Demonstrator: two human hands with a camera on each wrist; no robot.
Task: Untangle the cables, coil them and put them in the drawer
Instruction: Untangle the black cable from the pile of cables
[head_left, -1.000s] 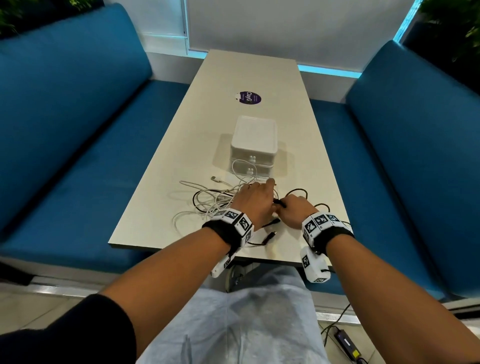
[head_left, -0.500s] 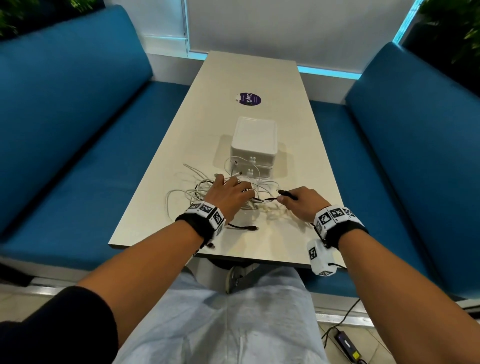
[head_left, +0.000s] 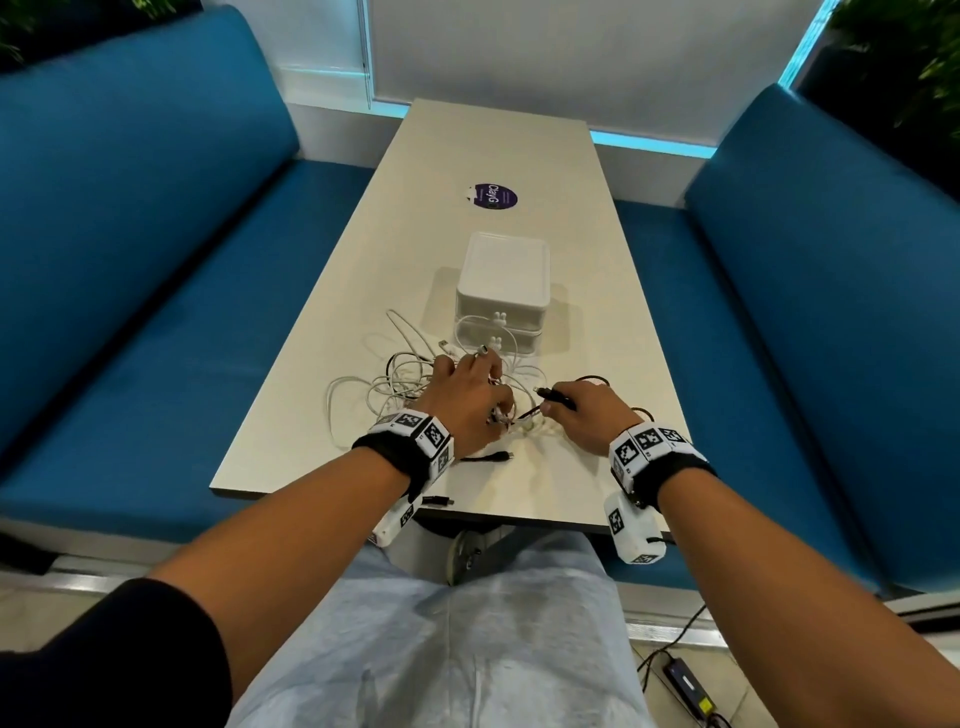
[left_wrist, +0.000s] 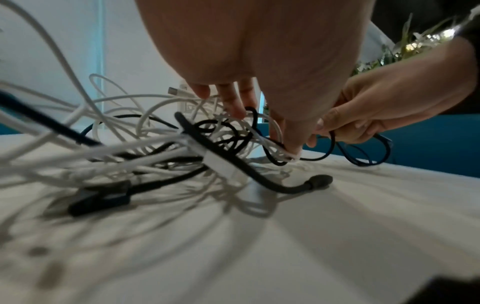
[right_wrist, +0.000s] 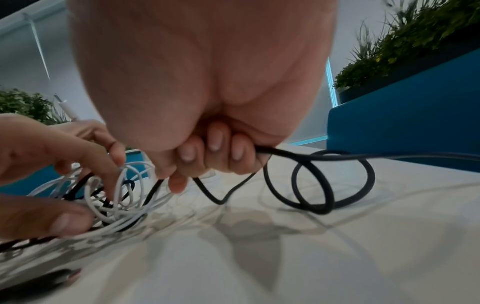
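Observation:
A tangle of white and black cables lies on the table in front of a white two-drawer box, both drawers closed. My left hand is down in the tangle, thumb and fingers pinching white cable loops. My right hand grips a black cable, and its plug sticks out past the knuckles. That cable loops on the table to the right. In the left wrist view the left hand's fingertips sit among the strands, and a black plug end lies loose.
Blue benches flank the narrow table. A purple sticker lies beyond the box. Loose black plugs lie near the front edge. A power adapter is on the floor at the right.
My hands, close together a second ago, have moved apart. The left went left and forward into the tangle, shifting the cables with it. The right drew the black cable rightward.

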